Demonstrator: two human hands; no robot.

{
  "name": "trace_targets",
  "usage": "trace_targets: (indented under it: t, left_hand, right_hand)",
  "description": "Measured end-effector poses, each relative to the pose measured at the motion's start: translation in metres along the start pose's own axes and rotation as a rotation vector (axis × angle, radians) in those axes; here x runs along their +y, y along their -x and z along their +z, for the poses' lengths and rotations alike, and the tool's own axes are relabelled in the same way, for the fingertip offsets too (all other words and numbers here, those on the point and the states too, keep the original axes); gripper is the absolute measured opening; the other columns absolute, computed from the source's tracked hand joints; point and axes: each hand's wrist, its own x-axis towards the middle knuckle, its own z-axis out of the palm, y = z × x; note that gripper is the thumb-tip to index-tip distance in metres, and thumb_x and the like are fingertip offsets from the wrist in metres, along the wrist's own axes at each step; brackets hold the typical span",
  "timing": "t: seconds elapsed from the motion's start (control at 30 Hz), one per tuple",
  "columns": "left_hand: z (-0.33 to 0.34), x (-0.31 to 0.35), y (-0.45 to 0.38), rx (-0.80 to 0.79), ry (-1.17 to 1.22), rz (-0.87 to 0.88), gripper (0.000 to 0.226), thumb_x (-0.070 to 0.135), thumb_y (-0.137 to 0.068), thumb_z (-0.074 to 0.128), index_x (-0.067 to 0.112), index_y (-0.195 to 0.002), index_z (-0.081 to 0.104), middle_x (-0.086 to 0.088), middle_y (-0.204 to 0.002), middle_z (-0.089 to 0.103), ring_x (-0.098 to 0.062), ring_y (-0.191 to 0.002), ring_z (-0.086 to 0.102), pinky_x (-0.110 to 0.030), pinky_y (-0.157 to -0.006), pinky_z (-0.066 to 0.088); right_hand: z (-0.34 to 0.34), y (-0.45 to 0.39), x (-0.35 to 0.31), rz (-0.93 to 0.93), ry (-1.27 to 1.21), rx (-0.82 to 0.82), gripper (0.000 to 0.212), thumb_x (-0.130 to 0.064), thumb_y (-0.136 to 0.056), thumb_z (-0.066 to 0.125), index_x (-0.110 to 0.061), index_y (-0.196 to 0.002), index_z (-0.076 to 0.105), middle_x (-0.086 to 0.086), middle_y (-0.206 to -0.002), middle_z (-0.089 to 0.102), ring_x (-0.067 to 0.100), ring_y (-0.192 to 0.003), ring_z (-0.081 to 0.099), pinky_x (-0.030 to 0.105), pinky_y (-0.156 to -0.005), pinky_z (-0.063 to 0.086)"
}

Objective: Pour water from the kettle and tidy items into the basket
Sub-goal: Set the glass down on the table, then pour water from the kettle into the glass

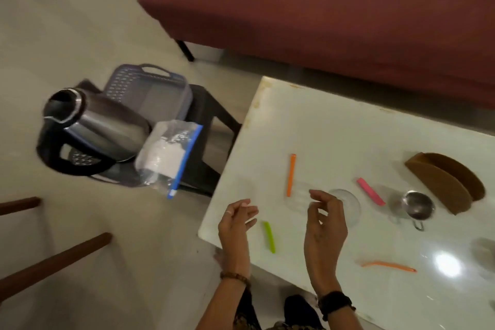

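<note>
A steel kettle (93, 126) with a black handle stands in a grey plastic basket (150, 88) on a dark stool to the left of the white table (334, 126). A zip bag (168, 155) of white powder leans against the kettle. On the table lie an orange stick (291, 174), a green stick (269, 236), a pink stick (370, 191), a second orange stick (388, 266), a clear glass (347, 205) and a small steel cup (417, 205). My left hand (237, 225) and my right hand (324, 225) hover over the table's near-left corner, fingers apart, holding nothing.
A brown wooden holder (450, 182) stands at the table's right. A maroon sofa (321, 8) runs behind the table. Two wooden chair legs (53, 262) reach in from the lower left. Pale floor lies between them and the stool (211, 126).
</note>
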Motion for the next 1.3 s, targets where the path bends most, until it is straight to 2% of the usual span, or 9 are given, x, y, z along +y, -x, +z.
trace_targets:
  t: [0.1,0.23,0.47,0.57,0.63,0.7,0.9,1.13,1.3]
  left_hand:
    - [-0.071,0.030,-0.026,0.244,0.159,-0.005,0.016,0.006,-0.089,0.050,0.011,-0.079,0.062,-0.004,-0.059,0.066,-0.013,-0.059,0.065,-0.024,-0.061,0.055]
    - [-0.180,0.072,-0.079,0.415,0.287,-0.066,0.019,0.010,-0.093,0.043,0.014,-0.081,0.058,-0.011,-0.074,0.057,-0.018,-0.065,0.058,-0.016,-0.050,0.055]
    - [-0.286,0.126,-0.193,0.349,0.199,-0.138,0.017,0.015,-0.094,0.045,0.007,-0.108,0.051,-0.017,-0.116,0.054,-0.030,-0.101,0.057,-0.040,-0.086,0.050]
    - [-0.305,0.149,-0.242,0.306,0.096,-0.161,0.036,0.018,-0.093,0.047,0.005,-0.127,0.043,-0.016,-0.132,0.049,-0.032,-0.122,0.046,-0.047,-0.102,0.041]
    - [-0.311,0.160,-0.267,0.289,0.066,-0.177,0.039,0.016,-0.092,0.048,0.004,-0.129,0.042,-0.021,-0.129,0.052,-0.030,-0.113,0.052,-0.044,-0.095,0.047]
    - [-0.315,0.168,-0.287,0.242,0.003,-0.152,0.036,0.011,-0.089,0.051,-0.002,-0.122,0.049,-0.026,-0.122,0.057,-0.030,-0.100,0.056,-0.039,-0.084,0.051]
    - [-0.332,0.163,-0.309,0.222,-0.081,-0.144,0.027,-0.001,-0.084,0.055,0.000,-0.110,0.057,-0.020,-0.106,0.065,-0.022,-0.081,0.064,-0.019,-0.055,0.057]
    - [-0.333,0.158,-0.306,0.201,-0.003,-0.117,0.036,-0.006,-0.085,0.053,0.001,-0.121,0.050,-0.022,-0.116,0.061,-0.028,-0.100,0.059,-0.037,-0.088,0.049]
    - [-0.310,0.166,-0.271,0.461,-0.241,0.225,0.045,0.000,-0.085,0.058,0.013,-0.126,0.046,-0.009,-0.134,0.050,-0.023,-0.124,0.045,-0.030,-0.097,0.037]
  right_hand:
    - [0.053,0.026,-0.046,-0.064,-0.089,-0.140,0.030,0.003,-0.090,0.050,-0.026,-0.094,0.058,-0.012,-0.099,0.062,-0.002,-0.091,0.056,0.004,-0.073,0.042]
    - [0.141,0.067,-0.107,-0.123,-0.220,-0.365,0.024,-0.007,-0.089,0.052,-0.029,-0.089,0.060,-0.017,-0.091,0.063,0.000,-0.086,0.060,0.005,-0.070,0.042]
    - [0.303,0.128,-0.148,-0.105,-0.198,-0.821,0.018,-0.017,-0.091,0.056,-0.027,-0.106,0.057,-0.008,-0.108,0.061,-0.012,-0.098,0.052,-0.001,-0.081,0.038]
    - [0.369,0.140,-0.152,-0.041,-0.145,-0.898,0.039,-0.029,-0.086,0.063,-0.026,-0.123,0.049,-0.012,-0.121,0.051,-0.022,-0.101,0.042,-0.006,-0.080,0.034]
    - [0.401,0.146,-0.150,0.034,-0.164,-0.932,0.051,-0.033,-0.082,0.067,-0.024,-0.127,0.046,-0.009,-0.127,0.052,-0.010,-0.110,0.047,0.004,-0.088,0.041]
    - [0.428,0.156,-0.147,0.072,-0.175,-0.926,0.054,-0.032,-0.082,0.067,-0.021,-0.130,0.045,-0.003,-0.127,0.058,0.003,-0.113,0.054,0.020,-0.097,0.046]
    - [0.468,0.157,-0.162,0.129,-0.480,-0.573,0.021,-0.021,-0.079,0.072,-0.018,-0.099,0.066,-0.016,-0.083,0.072,0.001,-0.084,0.068,0.016,-0.076,0.055]
    - [0.453,0.115,-0.197,-0.014,-0.495,-0.448,0.015,-0.034,-0.076,0.065,-0.029,-0.063,0.058,-0.010,-0.050,0.054,0.016,-0.048,0.052,0.028,-0.052,0.047]
    - [0.393,0.106,-0.214,-0.095,-0.555,-0.519,0.014,-0.041,-0.074,0.060,-0.030,-0.066,0.061,-0.011,-0.044,0.053,0.005,-0.039,0.050,0.018,-0.042,0.044]
